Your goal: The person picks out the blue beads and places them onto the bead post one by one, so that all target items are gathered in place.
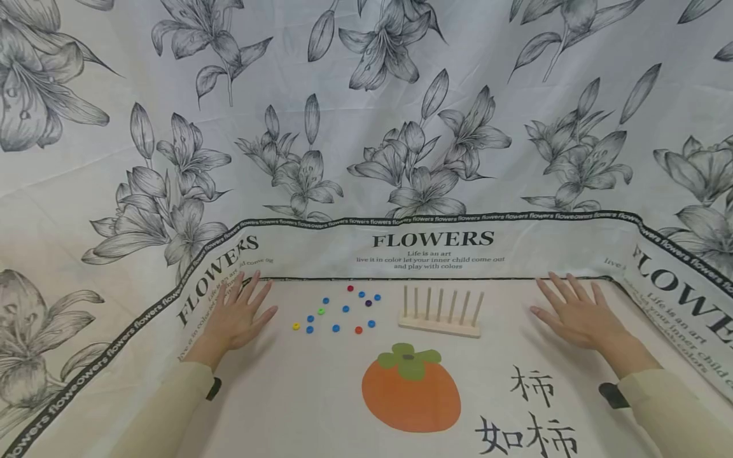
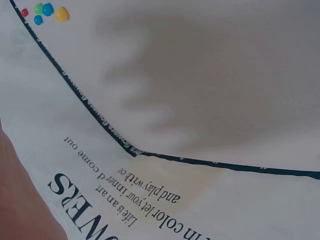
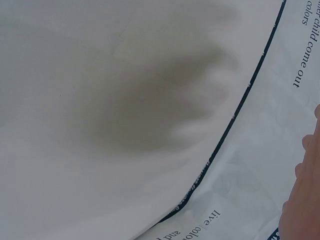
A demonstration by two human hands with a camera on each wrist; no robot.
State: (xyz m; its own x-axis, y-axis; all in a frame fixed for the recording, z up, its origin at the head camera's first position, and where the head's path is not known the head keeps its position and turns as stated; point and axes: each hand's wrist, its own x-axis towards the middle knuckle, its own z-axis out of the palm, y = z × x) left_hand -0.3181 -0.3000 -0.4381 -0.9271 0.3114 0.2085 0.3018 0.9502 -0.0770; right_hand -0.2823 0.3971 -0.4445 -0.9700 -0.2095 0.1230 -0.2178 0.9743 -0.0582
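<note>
My left hand (image 1: 235, 321) is held at the left side of the table with fingers spread and nothing in its grasp. On the opposite side, my right hand (image 1: 581, 318) has its fingers spread too and carries nothing. Small beads lie scattered right of the left hand: several blue beads (image 1: 336, 328), a yellow bead (image 1: 296, 326), a green bead (image 1: 321, 312), a dark purple bead (image 1: 368, 303) and two red beads (image 1: 359, 330). Between the beads and the right hand stands a wooden rack (image 1: 439, 326) with several upright pegs, all bare. Each wrist view catches a soft hand shadow on the cloth.
A white cloth with a printed orange persimmon (image 1: 411, 397) and black characters (image 1: 532, 387) covers the table. Around the back and sides rises a flower-printed curtain (image 1: 435, 248), its dark-edged lettered band meeting the table just beyond the fingertips.
</note>
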